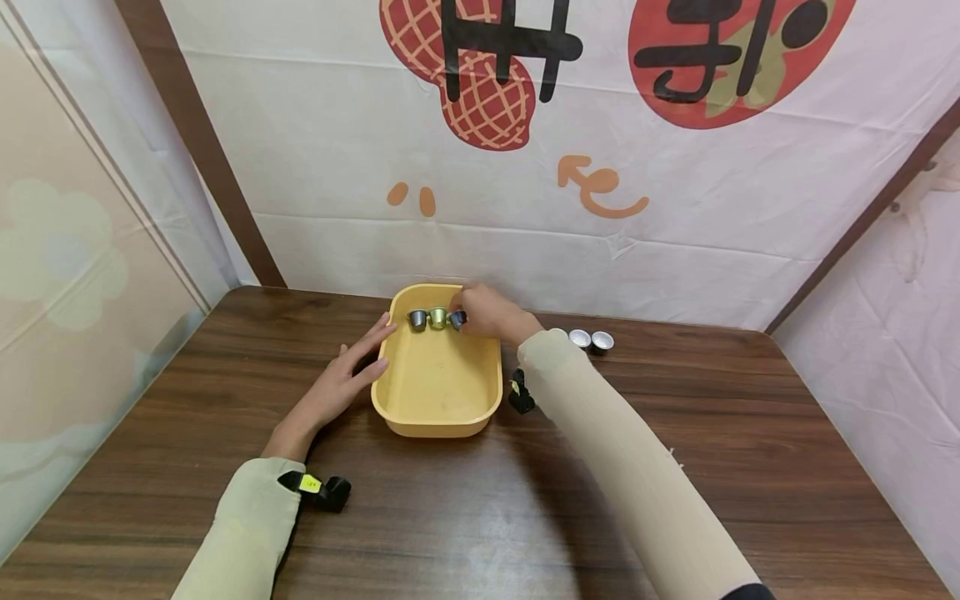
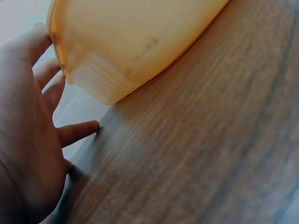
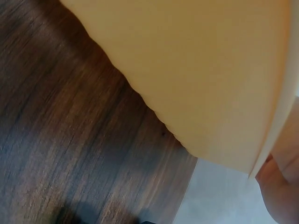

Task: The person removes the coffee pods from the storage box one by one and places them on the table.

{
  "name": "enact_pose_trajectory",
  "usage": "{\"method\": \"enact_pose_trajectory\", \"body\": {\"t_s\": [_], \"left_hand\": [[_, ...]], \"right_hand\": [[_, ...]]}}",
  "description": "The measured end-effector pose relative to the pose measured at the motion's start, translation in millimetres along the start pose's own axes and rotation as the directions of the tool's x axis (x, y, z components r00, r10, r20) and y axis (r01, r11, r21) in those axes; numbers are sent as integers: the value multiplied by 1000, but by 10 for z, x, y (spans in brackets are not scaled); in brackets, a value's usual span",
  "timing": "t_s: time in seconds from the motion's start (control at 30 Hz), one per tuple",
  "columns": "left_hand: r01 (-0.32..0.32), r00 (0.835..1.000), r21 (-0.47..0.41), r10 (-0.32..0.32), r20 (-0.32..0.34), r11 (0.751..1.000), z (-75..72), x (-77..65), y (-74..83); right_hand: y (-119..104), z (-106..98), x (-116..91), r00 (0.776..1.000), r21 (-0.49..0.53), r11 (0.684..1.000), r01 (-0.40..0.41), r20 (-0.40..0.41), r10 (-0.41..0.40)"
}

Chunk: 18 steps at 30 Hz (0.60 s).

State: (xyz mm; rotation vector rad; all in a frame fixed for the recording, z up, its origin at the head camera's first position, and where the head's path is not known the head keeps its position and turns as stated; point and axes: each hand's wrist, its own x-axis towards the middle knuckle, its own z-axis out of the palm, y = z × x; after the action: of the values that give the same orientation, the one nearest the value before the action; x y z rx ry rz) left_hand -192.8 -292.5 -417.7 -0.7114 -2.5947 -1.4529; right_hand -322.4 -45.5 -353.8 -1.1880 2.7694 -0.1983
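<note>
A yellow plastic bin (image 1: 442, 392) stands on the table, its long sides running away from me. Near its far end are a dark grey-blue coffee capsule (image 1: 417, 321) and a green coffee capsule (image 1: 437, 318), side by side. Reaching in over the far right rim, my right hand (image 1: 486, 315) pinches a dark blue coffee capsule (image 1: 457, 319) beside the green one. My left hand (image 1: 348, 375) rests with spread, fairly straight fingers on the bin's left rim. The left wrist view shows its fingers (image 2: 78, 133) at the bin's wall. In the right wrist view, the bin hides most of my right hand (image 3: 282, 182).
To the right of the bin, partly behind my right sleeve (image 1: 600, 417), a short row of coffee capsules (image 1: 602, 342) stands with silver lids up. A printed cloth wall (image 1: 330, 250) rises behind the wooden table (image 1: 420, 517).
</note>
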Motion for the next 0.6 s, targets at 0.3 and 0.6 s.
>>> {"method": "enact_pose_trajectory", "body": {"t_s": [0.3,0.6], "left_hand": [[10,1000,-16,-10,9,1000,-40,-39,335],[15,1000,-26,-14,27,1000,-56,-25,368]], "right_hand": [[30,45,-20,997,76,994,76,-30,-74],[-2,31,-32,989,101,986,130,65,-137]]}}
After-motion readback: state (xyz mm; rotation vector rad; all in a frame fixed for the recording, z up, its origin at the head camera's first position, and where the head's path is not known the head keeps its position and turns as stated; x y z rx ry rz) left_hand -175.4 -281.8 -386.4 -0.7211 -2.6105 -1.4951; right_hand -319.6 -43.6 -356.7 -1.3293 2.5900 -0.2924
